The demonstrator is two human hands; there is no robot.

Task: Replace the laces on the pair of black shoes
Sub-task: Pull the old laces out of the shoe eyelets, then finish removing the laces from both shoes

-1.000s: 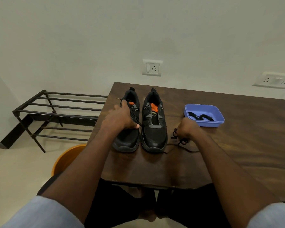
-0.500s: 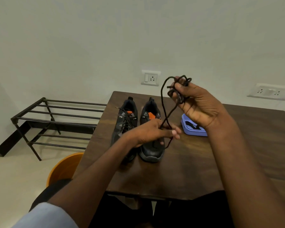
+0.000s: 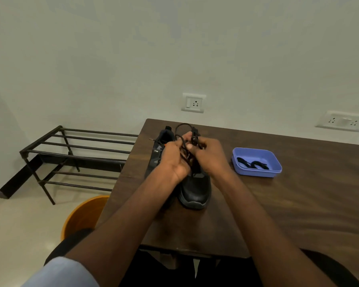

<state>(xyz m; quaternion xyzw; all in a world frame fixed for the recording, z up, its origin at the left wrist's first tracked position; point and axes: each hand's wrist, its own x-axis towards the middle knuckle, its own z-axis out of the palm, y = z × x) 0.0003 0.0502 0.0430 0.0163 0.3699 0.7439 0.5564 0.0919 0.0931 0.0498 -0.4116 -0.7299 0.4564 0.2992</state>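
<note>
Two black shoes stand side by side on the brown table [image 3: 278, 204], toes toward me. The left shoe [image 3: 161, 146] is mostly hidden behind my left hand. The right shoe [image 3: 195, 191] shows its toe below my hands. A loose black lace [image 3: 184, 139] is bunched between both hands above the shoes, one loop sticking up. My left hand [image 3: 174, 160] grips the bundle from the left. My right hand [image 3: 211, 156] pinches it from the right. A purple tray [image 3: 276, 168] to the right holds rolled black laces [image 3: 253, 163].
A black metal shoe rack [image 3: 77, 154] stands on the floor left of the table. An orange bucket [image 3: 81, 216] sits beside the table's near left corner. Wall sockets [image 3: 193, 102] are behind the table.
My right hand has come down from head height with the lace, and my left hand has risen to meet it. Both hands now gather the lace over the shoes.
</note>
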